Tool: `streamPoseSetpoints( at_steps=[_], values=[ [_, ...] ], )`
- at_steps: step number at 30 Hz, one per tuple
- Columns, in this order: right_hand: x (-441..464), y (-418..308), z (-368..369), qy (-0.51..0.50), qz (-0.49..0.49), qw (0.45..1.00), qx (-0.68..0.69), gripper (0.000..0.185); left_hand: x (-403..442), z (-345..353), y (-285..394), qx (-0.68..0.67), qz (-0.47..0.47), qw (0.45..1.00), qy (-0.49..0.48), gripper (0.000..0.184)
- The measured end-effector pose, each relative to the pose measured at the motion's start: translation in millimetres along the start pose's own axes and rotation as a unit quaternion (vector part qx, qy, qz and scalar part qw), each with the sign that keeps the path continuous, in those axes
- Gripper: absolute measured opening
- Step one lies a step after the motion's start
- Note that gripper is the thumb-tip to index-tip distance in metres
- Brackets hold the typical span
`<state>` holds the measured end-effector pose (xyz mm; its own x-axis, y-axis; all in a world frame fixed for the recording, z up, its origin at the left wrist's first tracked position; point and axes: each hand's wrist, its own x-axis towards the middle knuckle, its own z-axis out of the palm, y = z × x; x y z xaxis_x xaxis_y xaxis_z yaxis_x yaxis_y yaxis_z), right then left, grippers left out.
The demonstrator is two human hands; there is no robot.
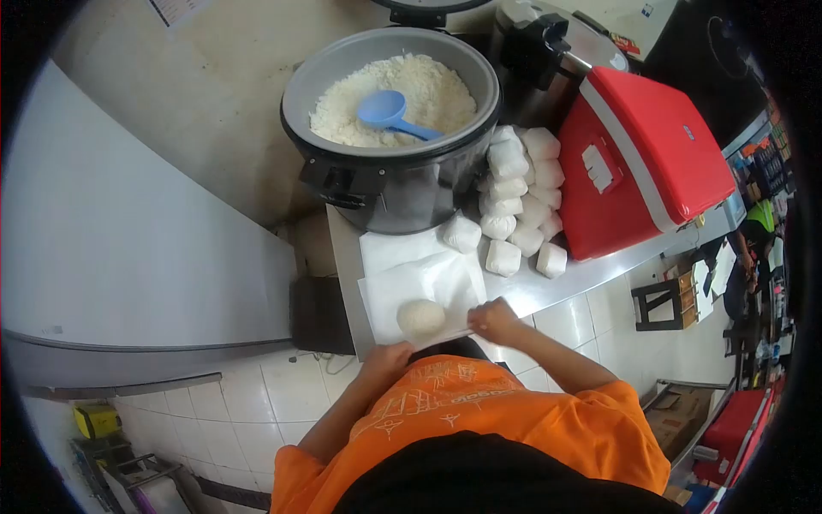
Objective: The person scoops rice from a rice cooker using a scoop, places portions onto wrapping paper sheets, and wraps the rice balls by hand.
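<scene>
A round mound of cooked rice (421, 318) lies on a white sheet of wrapping paper (377, 295) at the near end of the steel table. My left hand (387, 360) is closed on the sheet's near edge, left of the mound. On the other side, my right hand (495, 321) pinches the same edge, fingers curled in. Another white sheet (385, 247) shows beneath, towards the cooker. Behind the paper stands a large rice cooker (419, 193), its lid up. Loose white rice (428, 86) fills it, with a blue ladle (382, 108) resting on top.
Several white wrapped packets (527, 236) are piled right of the cooker, against a red cooler box (612, 188). A second cooker (548, 51) stands behind. To the left is a big white chest or cabinet (145, 223). A wooden stool (664, 301) stands on the tiled floor.
</scene>
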<state>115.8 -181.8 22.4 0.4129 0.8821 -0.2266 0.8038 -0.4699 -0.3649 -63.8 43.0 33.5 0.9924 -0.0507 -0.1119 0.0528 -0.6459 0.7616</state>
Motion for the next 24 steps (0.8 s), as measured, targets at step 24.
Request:
streamPoseSetpoints(
  at_steps=[24],
  values=[
    [20,-71,40,0.204,-0.101,0.973,0.022,0.058,161,-28,-39,0.276,-0.107,0.954,-0.041,0.022]
  ],
)
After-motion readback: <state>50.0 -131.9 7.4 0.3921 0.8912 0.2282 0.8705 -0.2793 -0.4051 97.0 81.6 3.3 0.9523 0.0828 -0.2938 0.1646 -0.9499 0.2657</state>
